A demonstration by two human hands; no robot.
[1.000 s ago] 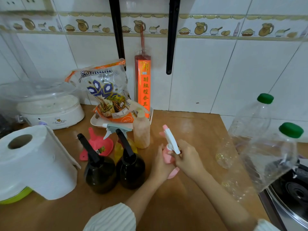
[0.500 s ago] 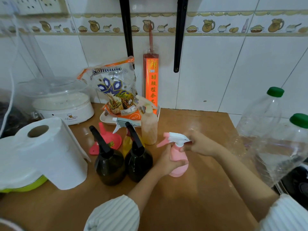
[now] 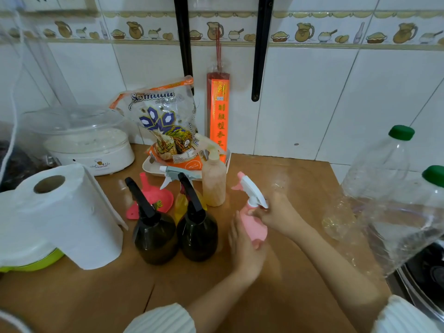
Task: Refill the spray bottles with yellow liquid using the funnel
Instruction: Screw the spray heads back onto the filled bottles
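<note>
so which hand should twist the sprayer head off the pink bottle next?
Right. The right hand already sits at the neck under the white sprayer head, while the left hand wraps the pink bottle body and looks better placed to steady it.

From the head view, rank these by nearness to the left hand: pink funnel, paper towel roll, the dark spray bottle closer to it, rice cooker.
From the left hand:
1. Dark spray bottle, just to its left.
2. Pink funnel, behind the dark bottles.
3. Paper towel roll, left on the counter.
4. Rice cooker, back-left by the wall.
</note>
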